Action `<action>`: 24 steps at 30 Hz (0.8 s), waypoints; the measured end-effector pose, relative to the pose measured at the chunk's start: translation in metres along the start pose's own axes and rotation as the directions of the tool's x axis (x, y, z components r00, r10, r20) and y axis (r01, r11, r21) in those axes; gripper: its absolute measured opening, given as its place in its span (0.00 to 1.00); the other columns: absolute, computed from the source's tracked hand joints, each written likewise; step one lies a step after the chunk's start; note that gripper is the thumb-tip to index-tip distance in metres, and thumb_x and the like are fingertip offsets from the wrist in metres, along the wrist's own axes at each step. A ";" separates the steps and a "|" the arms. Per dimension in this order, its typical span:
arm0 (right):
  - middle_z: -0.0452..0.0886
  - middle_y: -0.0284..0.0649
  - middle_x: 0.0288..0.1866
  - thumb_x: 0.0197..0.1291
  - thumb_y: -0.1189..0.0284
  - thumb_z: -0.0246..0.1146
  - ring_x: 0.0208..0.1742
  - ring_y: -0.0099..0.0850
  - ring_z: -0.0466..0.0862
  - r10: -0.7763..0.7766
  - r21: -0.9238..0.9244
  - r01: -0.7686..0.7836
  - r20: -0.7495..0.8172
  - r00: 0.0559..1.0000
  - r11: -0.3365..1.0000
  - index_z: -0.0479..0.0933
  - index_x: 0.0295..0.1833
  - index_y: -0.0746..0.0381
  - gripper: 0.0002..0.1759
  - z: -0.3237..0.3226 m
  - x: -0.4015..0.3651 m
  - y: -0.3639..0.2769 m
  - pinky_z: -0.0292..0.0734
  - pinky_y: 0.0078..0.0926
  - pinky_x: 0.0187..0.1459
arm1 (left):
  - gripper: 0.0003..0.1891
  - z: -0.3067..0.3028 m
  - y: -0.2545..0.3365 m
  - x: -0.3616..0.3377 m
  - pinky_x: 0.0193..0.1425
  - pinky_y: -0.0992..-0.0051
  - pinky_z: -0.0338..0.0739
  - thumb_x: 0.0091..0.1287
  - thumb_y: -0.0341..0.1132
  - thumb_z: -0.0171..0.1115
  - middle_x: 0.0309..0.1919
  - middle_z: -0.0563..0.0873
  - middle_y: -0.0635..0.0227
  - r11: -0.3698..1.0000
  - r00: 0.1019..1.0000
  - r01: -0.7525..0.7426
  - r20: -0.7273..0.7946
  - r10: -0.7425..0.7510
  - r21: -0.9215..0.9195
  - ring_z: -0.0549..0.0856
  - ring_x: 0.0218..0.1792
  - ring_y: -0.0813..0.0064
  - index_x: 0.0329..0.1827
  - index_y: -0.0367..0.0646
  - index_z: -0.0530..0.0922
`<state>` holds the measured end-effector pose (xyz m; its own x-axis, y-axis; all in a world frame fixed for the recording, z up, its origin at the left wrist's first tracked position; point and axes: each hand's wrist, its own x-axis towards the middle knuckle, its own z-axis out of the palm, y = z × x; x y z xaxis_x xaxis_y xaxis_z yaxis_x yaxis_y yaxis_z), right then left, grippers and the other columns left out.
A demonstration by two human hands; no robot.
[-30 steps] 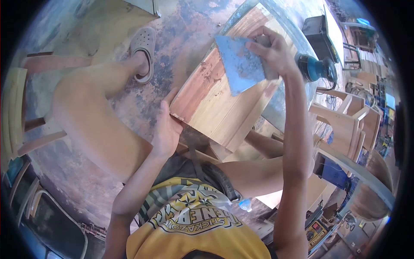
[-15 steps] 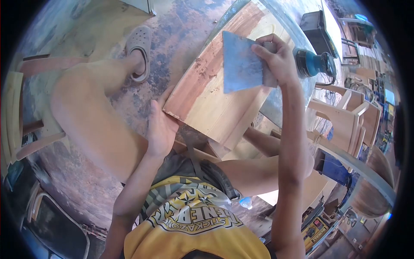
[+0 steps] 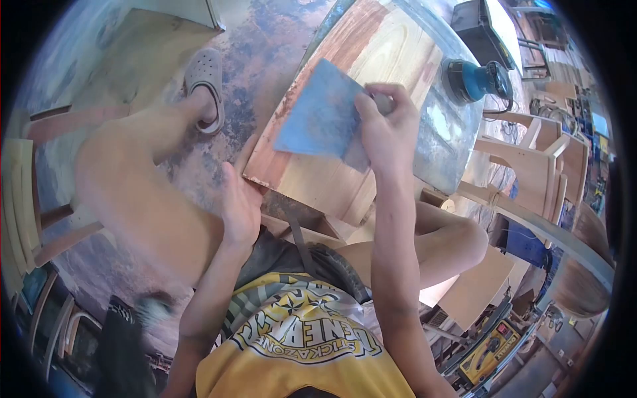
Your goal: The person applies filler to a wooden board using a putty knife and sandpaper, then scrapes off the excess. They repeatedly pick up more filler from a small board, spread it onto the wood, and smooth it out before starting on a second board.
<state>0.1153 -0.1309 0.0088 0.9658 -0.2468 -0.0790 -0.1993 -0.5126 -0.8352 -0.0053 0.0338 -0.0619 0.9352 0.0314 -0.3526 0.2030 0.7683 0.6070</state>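
Observation:
A wooden panel [image 3: 332, 176] with a reddish-brown strip along its left side lies tilted across a work surface in front of me. My right hand [image 3: 391, 126] grips a blue sheet [image 3: 318, 113] by its right edge, over the panel's left and middle part. Whether the sheet touches the wood is unclear. At the panel's lower left corner is my left hand [image 3: 242, 202], thumb apart, with its fingers partly hidden behind the edge; it supports or touches that corner.
A blue-green sander [image 3: 474, 81] rests right of the panel, below a dark box [image 3: 481, 26]. Wooden chair frames [image 3: 524, 166] stand at the right. A yellow case [image 3: 491, 351] is at lower right. Someone's blurred dark-clothed leg [image 3: 119, 345] shows lower left.
My right hand has moved left and toward me with the blue sheet, uncovering the panel's upper right. A dark-clothed leg has appeared at lower left. My left hand stays at the corner.

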 end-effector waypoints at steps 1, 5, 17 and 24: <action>0.80 0.35 0.30 0.55 0.72 0.65 0.29 0.18 0.76 0.002 0.001 -0.002 -0.009 1.000 1.000 0.79 0.41 0.67 0.11 -0.004 -0.004 0.013 0.70 0.17 0.32 | 0.39 -0.002 0.000 -0.001 0.76 0.62 0.57 0.76 0.61 0.32 0.71 0.66 0.53 0.999 0.999 -0.010 -0.037 0.012 0.053 0.65 0.72 0.63 0.74 0.31 0.56; 0.80 0.35 0.28 0.55 0.75 0.64 0.28 0.19 0.76 0.009 0.105 -0.002 -0.058 0.998 0.994 0.78 0.41 0.67 0.09 -0.001 -0.015 0.022 0.71 0.17 0.32 | 0.40 -0.004 0.002 0.003 0.76 0.64 0.53 0.76 0.61 0.32 0.71 0.67 0.52 0.992 0.996 -0.036 -0.073 0.045 0.125 0.65 0.72 0.63 0.71 0.29 0.62; 0.81 0.46 0.28 0.53 0.76 0.63 0.29 0.28 0.81 -0.002 0.106 0.021 -0.176 0.984 0.994 0.79 0.39 0.67 0.08 0.029 0.004 0.015 0.75 0.26 0.33 | 0.25 0.052 0.087 0.096 0.60 0.70 0.74 0.71 0.47 0.56 0.51 0.85 0.55 0.481 0.995 -0.086 0.055 0.080 0.872 0.83 0.52 0.67 0.57 0.31 0.79; 0.81 0.38 0.34 0.54 0.74 0.67 0.36 0.22 0.78 0.204 0.539 -0.111 -0.116 0.972 0.835 0.79 0.40 0.67 0.09 -0.044 -0.012 0.049 0.74 0.19 0.39 | 0.14 0.061 0.063 0.154 0.43 0.77 0.79 0.61 0.35 0.69 0.36 0.88 0.61 0.444 0.998 -0.054 0.066 -0.012 0.894 0.85 0.35 0.75 0.44 0.32 0.84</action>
<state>0.0870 -0.1896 -0.0072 0.8790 -0.4398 -0.1842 -0.1844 0.0425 -0.9819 0.1695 0.0483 -0.0348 0.9499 -0.0197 -0.3119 0.2991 -0.2324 0.9255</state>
